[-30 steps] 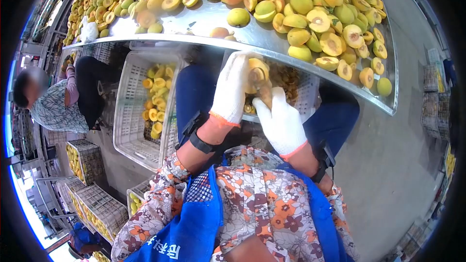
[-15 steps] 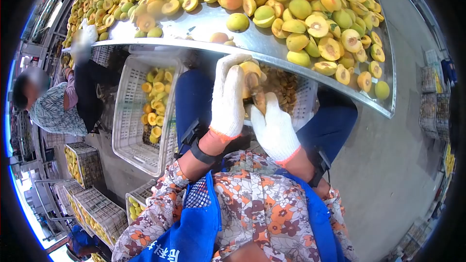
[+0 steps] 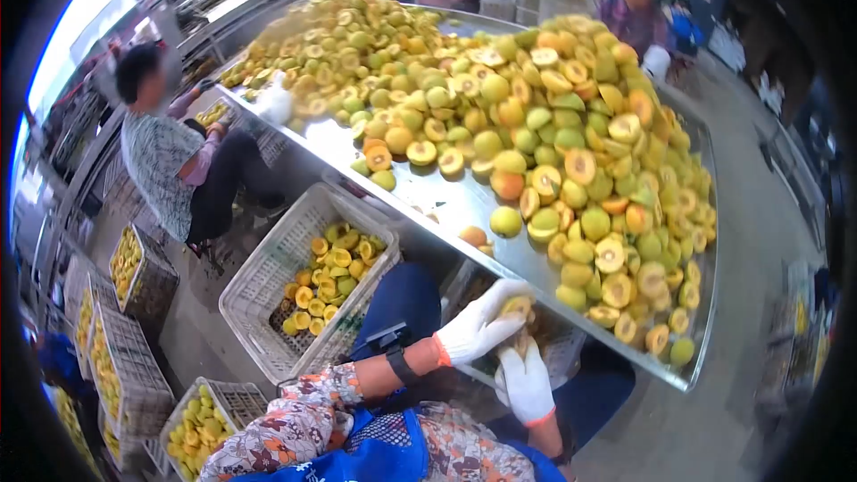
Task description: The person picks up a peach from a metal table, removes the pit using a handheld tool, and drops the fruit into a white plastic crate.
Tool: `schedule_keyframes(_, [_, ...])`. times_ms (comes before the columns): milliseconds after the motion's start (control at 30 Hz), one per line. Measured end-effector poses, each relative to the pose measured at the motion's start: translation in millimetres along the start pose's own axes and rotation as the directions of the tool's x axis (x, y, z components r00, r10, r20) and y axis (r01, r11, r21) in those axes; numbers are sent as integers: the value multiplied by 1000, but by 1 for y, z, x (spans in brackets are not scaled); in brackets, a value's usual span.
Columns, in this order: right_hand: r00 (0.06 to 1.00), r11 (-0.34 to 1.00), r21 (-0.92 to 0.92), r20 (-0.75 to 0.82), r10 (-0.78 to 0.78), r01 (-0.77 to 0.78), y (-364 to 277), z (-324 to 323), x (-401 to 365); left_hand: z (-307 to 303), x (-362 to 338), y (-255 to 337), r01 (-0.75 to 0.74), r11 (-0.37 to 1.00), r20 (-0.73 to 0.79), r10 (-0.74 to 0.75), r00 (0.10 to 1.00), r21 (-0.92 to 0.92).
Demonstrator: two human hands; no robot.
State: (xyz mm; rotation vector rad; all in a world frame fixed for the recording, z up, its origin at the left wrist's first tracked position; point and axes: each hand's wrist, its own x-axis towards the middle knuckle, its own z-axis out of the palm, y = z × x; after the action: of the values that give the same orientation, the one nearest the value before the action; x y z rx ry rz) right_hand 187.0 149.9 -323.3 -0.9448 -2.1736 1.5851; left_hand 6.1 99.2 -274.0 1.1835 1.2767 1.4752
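Note:
My left hand [image 3: 482, 323], in a white glove with an orange cuff, is closed around a yellow peach half [image 3: 516, 306] just below the metal table's edge. My right hand [image 3: 525, 384], gloved the same way, is closed right below it, its fingertips touching or nearly touching the fruit. Between its fingers a short brownish tool [image 3: 528, 339] shows in a blur; its tip cannot be made out. Under both hands stands a crate [image 3: 564, 353] between my knees, mostly hidden by them. Halved and whole peaches [image 3: 571, 187] are heaped on the metal table [image 3: 420, 192] in front.
A white plastic crate [image 3: 259, 259] with pitted peach halves [image 3: 326, 277] stands left of my knee. More filled crates [image 3: 134, 366] line the floor at far left. A co-worker [image 3: 170, 143] sits at the table's left side; two other people [image 3: 634, 13] are behind it.
The view has lifted and turned, so more of the table and the people behind it show. Both hands stay together at the table edge, still holding the peach half and the tool.

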Motion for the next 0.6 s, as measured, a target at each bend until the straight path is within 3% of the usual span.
schedule_keyframes(33, [1000,1000,-16,16,-24,25,2,-3,1,-2,3,5,106,994,-14,-106,994,4])
schedule_keyframes(67, [970,935,-262,17,-243,238,5,-5,2,-3,6,7,218,976,-27,-218,976,4])
schedule_keyframes(100, [896,775,-478,63,-440,414,7,-6,2,-1,7,7,211,977,-43,-211,977,3])
schedule_keyframes(167, [880,766,-461,74,-470,448,12,-2,-3,5,10,-2,245,969,-139,-237,962,42])
schedule_keyframes(200, [871,766,-442,79,-485,467,10,0,-3,14,9,-11,143,979,-240,-105,965,146])
schedule_keyframes(233, [864,757,-442,96,-493,481,-4,-1,-2,17,7,-4,153,971,-239,-107,965,183])
schedule_keyframes(267, [978,977,-48,20,-208,209,-19,-3,-7,21,3,3,171,961,-242,-116,963,217])
schedule_keyframes(300, [991,926,354,76,114,-134,-38,-3,-13,25,1,-10,49,936,-268,49,962,348])
schedule_keyframes(333, [891,611,656,248,380,-443,-49,0,-17,27,-3,-11,3,912,-274,120,954,410])
schedule_keyframes(433, [888,600,658,286,359,-455,-55,-1,-21,32,-6,-9,-60,879,-271,210,939,473])
schedule_keyframes(467, [890,594,665,296,348,-453,-49,-2,-26,34,-5,-11,-25,921,-295,151,943,389])
schedule_keyframes(533, [874,539,688,365,323,-486,-54,-6,-26,28,-1,-12,194,981,-218,-193,957,-16])
schedule_keyframes(600, [876,521,704,395,276,-482,-53,-8,-28,30,-5,-8,160,987,-247,-148,958,29])
